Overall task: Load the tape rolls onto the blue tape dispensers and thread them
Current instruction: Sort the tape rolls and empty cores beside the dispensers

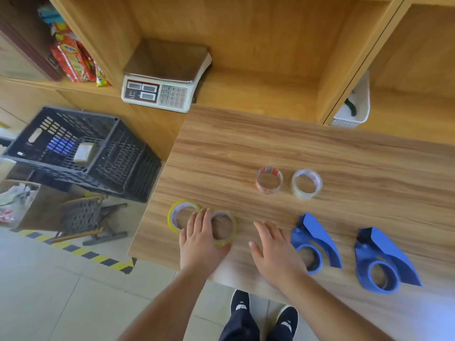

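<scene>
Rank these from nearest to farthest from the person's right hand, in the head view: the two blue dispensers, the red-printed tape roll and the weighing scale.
From the right hand:
1. Left blue dispenser, just right of the hand, seemingly touching it.
2. Red-printed tape roll, farther up the table.
3. Right blue dispenser, near the table's right side.
4. Weighing scale, far back on the shelf.

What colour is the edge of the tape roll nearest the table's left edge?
Yellow: the leftmost tape roll has a bright yellow edge, clearest in the head view.
</scene>
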`<action>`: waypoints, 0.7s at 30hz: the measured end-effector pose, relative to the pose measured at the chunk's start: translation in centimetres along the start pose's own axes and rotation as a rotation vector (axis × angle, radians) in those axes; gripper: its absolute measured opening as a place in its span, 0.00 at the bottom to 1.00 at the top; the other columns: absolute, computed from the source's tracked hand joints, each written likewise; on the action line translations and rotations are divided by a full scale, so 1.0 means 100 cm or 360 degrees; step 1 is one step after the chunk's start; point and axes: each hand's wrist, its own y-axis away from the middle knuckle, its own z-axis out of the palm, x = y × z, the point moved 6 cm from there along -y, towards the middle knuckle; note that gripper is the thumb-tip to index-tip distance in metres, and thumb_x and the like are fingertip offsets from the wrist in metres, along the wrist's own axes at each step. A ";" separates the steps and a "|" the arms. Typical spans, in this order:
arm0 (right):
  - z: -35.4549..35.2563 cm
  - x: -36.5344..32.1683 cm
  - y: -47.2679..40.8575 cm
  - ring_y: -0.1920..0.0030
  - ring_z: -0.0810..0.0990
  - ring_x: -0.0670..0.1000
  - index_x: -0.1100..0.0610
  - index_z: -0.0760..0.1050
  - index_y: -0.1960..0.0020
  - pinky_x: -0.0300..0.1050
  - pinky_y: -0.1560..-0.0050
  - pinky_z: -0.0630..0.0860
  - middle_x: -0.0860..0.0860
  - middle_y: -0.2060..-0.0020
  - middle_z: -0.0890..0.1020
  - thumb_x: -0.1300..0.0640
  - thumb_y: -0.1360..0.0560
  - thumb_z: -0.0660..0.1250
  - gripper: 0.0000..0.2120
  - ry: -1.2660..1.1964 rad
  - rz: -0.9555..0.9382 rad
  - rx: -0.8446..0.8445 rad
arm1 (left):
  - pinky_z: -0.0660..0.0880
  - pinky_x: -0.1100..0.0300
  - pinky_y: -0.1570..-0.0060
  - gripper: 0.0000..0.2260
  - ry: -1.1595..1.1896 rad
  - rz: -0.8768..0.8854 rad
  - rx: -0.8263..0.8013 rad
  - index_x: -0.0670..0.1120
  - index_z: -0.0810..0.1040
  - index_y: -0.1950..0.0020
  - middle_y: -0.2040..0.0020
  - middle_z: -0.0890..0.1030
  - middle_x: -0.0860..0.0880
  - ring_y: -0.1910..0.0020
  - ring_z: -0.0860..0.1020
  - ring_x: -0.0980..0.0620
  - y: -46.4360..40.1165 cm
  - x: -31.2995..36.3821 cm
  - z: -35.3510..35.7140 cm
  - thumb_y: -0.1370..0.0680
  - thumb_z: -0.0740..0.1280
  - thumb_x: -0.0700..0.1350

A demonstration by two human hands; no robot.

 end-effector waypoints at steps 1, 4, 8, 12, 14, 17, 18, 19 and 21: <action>0.002 -0.001 -0.001 0.25 0.59 0.53 0.48 0.55 0.21 0.52 0.29 0.66 0.47 0.23 0.61 0.44 0.17 0.54 0.27 0.0005 0.0006 -0.0003 | 0.56 0.48 0.22 0.48 -0.0052 0.0062 -0.0024 0.55 0.54 0.19 0.19 0.59 0.56 0.18 0.54 0.52 -0.003 0.001 0.001 0.33 0.71 0.68; 0.006 -0.003 -0.003 0.25 0.59 0.52 0.49 0.55 0.21 0.51 0.29 0.66 0.47 0.23 0.62 0.44 0.17 0.54 0.26 -0.0001 0.0014 0.0004 | 0.52 0.48 0.22 0.49 -0.0210 0.0241 -0.0096 0.53 0.53 0.18 0.19 0.59 0.53 0.17 0.52 0.50 -0.014 0.006 0.004 0.33 0.71 0.67; 0.011 -0.002 -0.004 0.25 0.59 0.50 0.49 0.56 0.22 0.51 0.29 0.67 0.47 0.24 0.63 0.44 0.17 0.53 0.25 -0.0025 0.0028 -0.0016 | 0.52 0.47 0.23 0.48 -0.0339 0.0372 -0.0174 0.51 0.56 0.19 0.22 0.64 0.49 0.19 0.53 0.48 -0.027 0.013 0.005 0.34 0.72 0.64; 0.013 0.001 -0.006 0.25 0.60 0.49 0.48 0.57 0.22 0.51 0.31 0.69 0.45 0.25 0.64 0.44 0.17 0.53 0.25 -0.0041 0.0049 0.0006 | 0.53 0.48 0.24 0.47 -0.0417 0.0420 -0.0258 0.52 0.59 0.22 0.30 0.68 0.49 0.25 0.62 0.46 -0.038 0.016 0.006 0.36 0.73 0.65; 0.014 0.002 -0.007 0.26 0.60 0.49 0.49 0.57 0.23 0.51 0.32 0.70 0.45 0.25 0.65 0.44 0.17 0.53 0.25 -0.0051 0.0054 0.0016 | 0.53 0.48 0.24 0.47 -0.0429 0.0427 -0.0303 0.54 0.58 0.23 0.32 0.67 0.49 0.27 0.63 0.45 -0.042 0.017 0.007 0.37 0.72 0.66; 0.015 0.004 -0.007 0.26 0.61 0.49 0.49 0.57 0.23 0.50 0.32 0.71 0.45 0.25 0.66 0.44 0.17 0.53 0.25 -0.0057 0.0055 0.0025 | 0.52 0.48 0.24 0.47 -0.0420 0.0427 -0.0342 0.57 0.58 0.23 0.34 0.67 0.49 0.28 0.63 0.45 -0.044 0.019 0.009 0.38 0.72 0.65; 0.013 0.004 -0.006 0.26 0.61 0.49 0.49 0.58 0.23 0.50 0.32 0.71 0.46 0.26 0.66 0.44 0.17 0.53 0.25 -0.0060 0.0050 0.0029 | 0.52 0.48 0.24 0.47 -0.0418 0.0424 -0.0352 0.58 0.58 0.23 0.34 0.67 0.49 0.28 0.63 0.45 -0.044 0.020 0.009 0.38 0.72 0.65; 0.013 0.004 -0.004 0.26 0.61 0.49 0.50 0.58 0.23 0.50 0.32 0.71 0.45 0.26 0.66 0.45 0.17 0.53 0.24 -0.0065 0.0046 0.0029 | 0.53 0.48 0.24 0.47 -0.0417 0.0419 -0.0356 0.58 0.57 0.22 0.34 0.67 0.49 0.28 0.63 0.45 -0.043 0.021 0.010 0.38 0.72 0.65; 0.009 0.006 0.000 0.26 0.61 0.49 0.50 0.58 0.23 0.50 0.33 0.70 0.45 0.25 0.65 0.45 0.17 0.53 0.24 -0.0079 0.0050 0.0031 | 0.54 0.49 0.25 0.47 -0.0400 0.0393 -0.0359 0.59 0.58 0.22 0.35 0.67 0.49 0.28 0.63 0.45 -0.042 0.022 0.011 0.38 0.72 0.65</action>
